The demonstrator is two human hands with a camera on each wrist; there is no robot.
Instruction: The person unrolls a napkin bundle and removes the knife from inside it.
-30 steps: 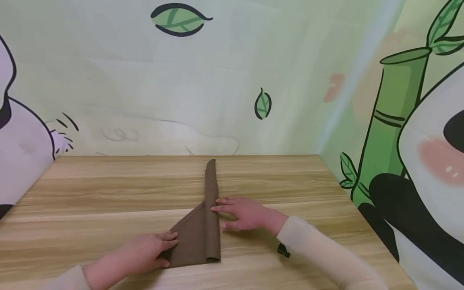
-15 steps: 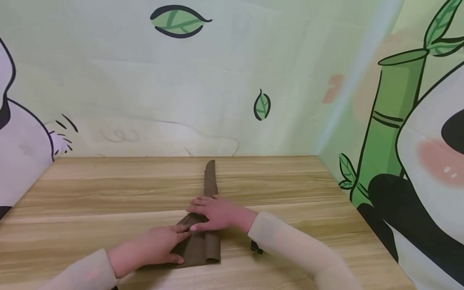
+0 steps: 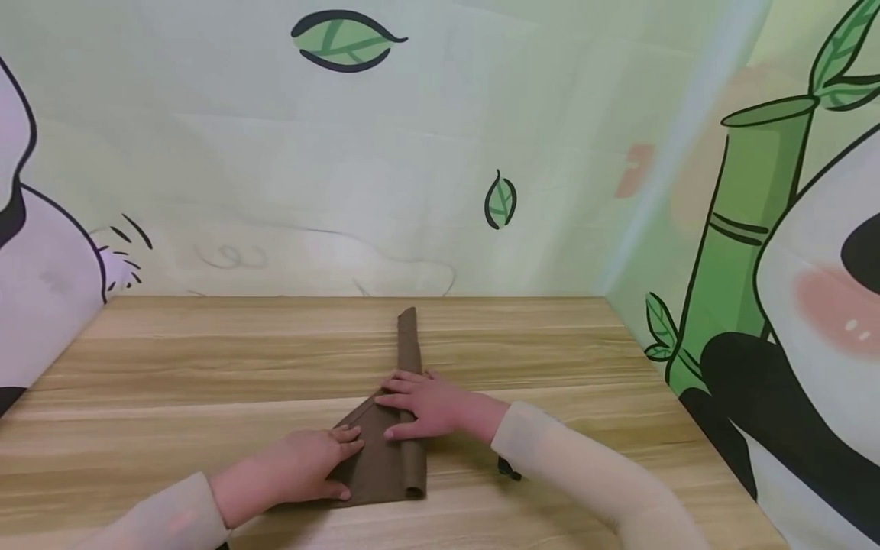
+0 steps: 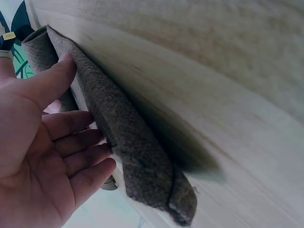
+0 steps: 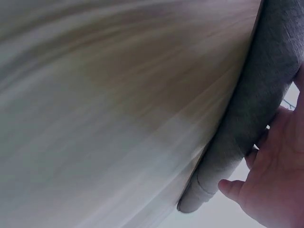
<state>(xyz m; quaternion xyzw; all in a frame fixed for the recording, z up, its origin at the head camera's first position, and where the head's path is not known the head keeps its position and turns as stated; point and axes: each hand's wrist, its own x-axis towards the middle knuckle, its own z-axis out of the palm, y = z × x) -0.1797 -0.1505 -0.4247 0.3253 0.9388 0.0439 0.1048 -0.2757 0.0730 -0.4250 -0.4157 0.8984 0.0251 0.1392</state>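
Head view: your cloth point(image 3: 385, 458) lies mid-table point(image 3: 172, 382) — brown, part rolled. Your right hand point(image 3: 429, 405) rests across its roll, fingers loosely bent, gripping nothing; your left hand point(image 3: 302, 470) presses its flat corner, fingers relaxed.

brown cloth point(image 3: 385, 458); light wood-grain table point(image 3: 172, 389); green panda-and-bamboo print backdrop point(image 3: 749, 229); cream sleeves point(image 3: 571, 466).

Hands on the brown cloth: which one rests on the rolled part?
The right hand lies across the rolled edge of the brown cloth; the left hand presses the flat triangular part.
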